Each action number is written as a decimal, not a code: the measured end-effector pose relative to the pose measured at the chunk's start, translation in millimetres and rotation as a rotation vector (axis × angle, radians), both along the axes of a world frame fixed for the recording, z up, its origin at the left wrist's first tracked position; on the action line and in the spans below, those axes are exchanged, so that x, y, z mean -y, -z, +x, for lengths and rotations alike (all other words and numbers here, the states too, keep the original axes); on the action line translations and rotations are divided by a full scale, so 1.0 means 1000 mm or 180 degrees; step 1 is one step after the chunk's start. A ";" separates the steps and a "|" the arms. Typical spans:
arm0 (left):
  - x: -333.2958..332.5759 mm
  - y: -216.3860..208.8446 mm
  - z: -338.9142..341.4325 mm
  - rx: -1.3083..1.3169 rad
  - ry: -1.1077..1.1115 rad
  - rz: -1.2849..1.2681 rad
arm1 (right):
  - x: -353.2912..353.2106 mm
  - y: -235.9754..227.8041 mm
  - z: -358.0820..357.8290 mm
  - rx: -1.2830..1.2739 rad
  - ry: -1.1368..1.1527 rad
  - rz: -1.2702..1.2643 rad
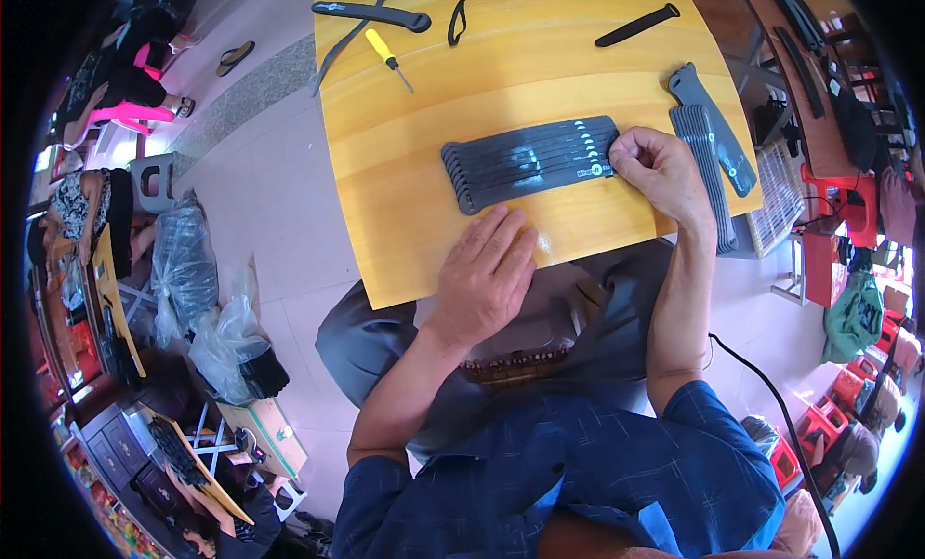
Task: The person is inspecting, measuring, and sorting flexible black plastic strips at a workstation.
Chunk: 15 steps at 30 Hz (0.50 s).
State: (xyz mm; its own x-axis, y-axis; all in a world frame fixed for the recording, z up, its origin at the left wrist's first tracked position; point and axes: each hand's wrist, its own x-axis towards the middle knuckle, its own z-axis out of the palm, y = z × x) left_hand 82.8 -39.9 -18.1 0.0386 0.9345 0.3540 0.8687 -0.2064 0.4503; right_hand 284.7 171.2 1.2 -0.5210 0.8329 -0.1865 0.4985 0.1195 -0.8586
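Saw a row of overlapping dark straps (535, 162) at the centre of the frame, laid flat on a yellow wooden table (385, 241). Found white marks repeated in a line near the row's right end, with a small emblem and lettering on the lowest strap, and a pale patch mid-row. Saw the right hand (665, 178) at that right end, with thumb and forefinger pinched together on the strap ends. Saw the left hand (487, 275) palm down on the table just below the row, with fingers extended and slightly apart.

Noted a strap stack (699, 149) at the table's right with a small white mark, and partly under it a broad strap (727, 140) with white print toward its lower end. Noted white print also on a long strap (366, 15) at the upper left of the table, near a yellow-handled screwdriver (382, 47).

Made out a bulging clear plastic bag (183, 255) at the left of the frame, with contents too obscured to tell. Saw a dark drawer unit (111, 448) at lower left and a green bag (856, 313) at far right.
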 end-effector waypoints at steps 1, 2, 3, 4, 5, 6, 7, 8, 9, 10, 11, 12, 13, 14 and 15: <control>0.000 0.000 0.000 -0.0002 0.0000 -0.0001 | 0.000 0.001 0.000 -0.0016 0.0002 -0.0019; -0.001 -0.001 0.000 0.0007 0.0001 -0.0011 | 0.000 0.001 0.000 -0.0015 0.0005 -0.0018; -0.001 -0.001 0.000 0.0016 0.0002 -0.0020 | 0.000 0.001 0.000 -0.0023 0.0023 -0.0038; -0.001 0.000 0.000 0.0017 0.0006 -0.0019 | 0.000 0.001 0.000 -0.0032 0.0041 -0.0057; -0.001 0.000 0.000 -0.0003 0.0010 -0.0024 | 0.000 0.000 0.000 -0.0031 0.0044 -0.0056; -0.001 0.000 0.000 -0.0024 0.0013 -0.0029 | 0.000 -0.002 -0.001 -0.0016 0.0038 -0.0048; 0.000 -0.001 0.001 -0.0023 0.0014 -0.0027 | 0.000 -0.003 -0.001 0.0000 0.0031 -0.0038; 0.000 -0.004 0.002 -0.0033 -0.0014 -0.0040 | 0.000 -0.003 -0.001 0.0001 0.0036 -0.0035; -0.001 -0.008 0.003 -0.0044 -0.0044 -0.0052 | -0.001 -0.001 0.000 -0.0001 0.0022 -0.0038; -0.003 -0.012 0.005 -0.0042 -0.0040 -0.0046 | -0.001 0.000 0.000 -0.0003 0.0006 -0.0040; -0.005 -0.016 0.007 -0.0041 -0.0026 -0.0138 | -0.002 0.002 0.000 0.0001 0.0009 -0.0033; -0.007 -0.018 0.009 -0.0039 -0.0012 -0.0228 | -0.003 0.003 0.001 -0.0020 0.0029 0.0008; -0.008 -0.017 0.009 -0.0033 -0.0009 -0.0218 | -0.003 0.005 0.002 -0.0041 0.0050 0.0050; -0.009 -0.014 0.010 -0.0088 0.0024 -0.0295 | -0.003 0.006 0.002 -0.0039 0.0051 0.0062; -0.010 -0.012 0.010 -0.0143 0.0057 -0.0370 | -0.003 0.007 0.002 -0.0059 0.0073 0.0048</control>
